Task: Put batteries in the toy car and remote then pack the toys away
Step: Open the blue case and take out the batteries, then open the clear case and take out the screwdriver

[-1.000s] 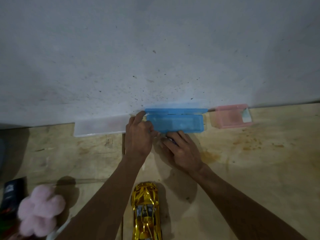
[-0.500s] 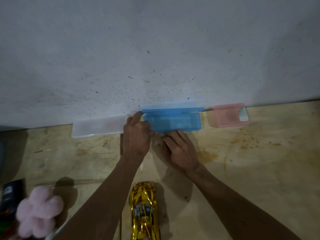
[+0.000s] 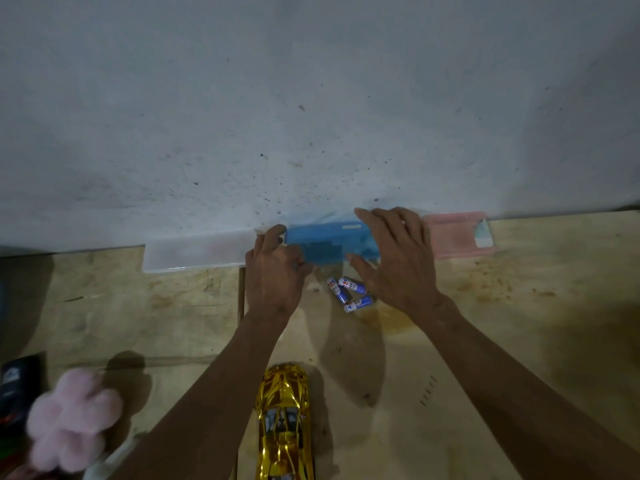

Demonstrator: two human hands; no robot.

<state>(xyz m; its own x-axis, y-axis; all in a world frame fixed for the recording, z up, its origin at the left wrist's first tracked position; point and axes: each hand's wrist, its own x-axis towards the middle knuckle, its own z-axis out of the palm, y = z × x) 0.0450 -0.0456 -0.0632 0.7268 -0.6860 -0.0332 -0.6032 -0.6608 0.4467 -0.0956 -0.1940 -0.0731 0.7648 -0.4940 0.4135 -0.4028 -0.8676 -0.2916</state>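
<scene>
A blue plastic case [image 3: 325,242] lies against the wall at the back of the wooden table. My left hand [image 3: 273,271] grips its left end, fingers curled round the edge. My right hand [image 3: 398,258] lies over its right end with fingers stretched across the top and thumb at the front. Three blue and white batteries [image 3: 349,294] lie loose on the table just in front of the case, between my hands. The gold toy car [image 3: 285,424] stands near the front edge, nose toward the case.
A clear case [image 3: 197,252] lies left of the blue one and a pink case [image 3: 457,239] right of it, both along the wall. A pink plush toy [image 3: 71,419] and a dark box [image 3: 19,379] sit at the front left.
My right hand has lifted off the table, where it covered the batteries, and moved up onto the right end of the blue case. The three batteries now lie uncovered.
</scene>
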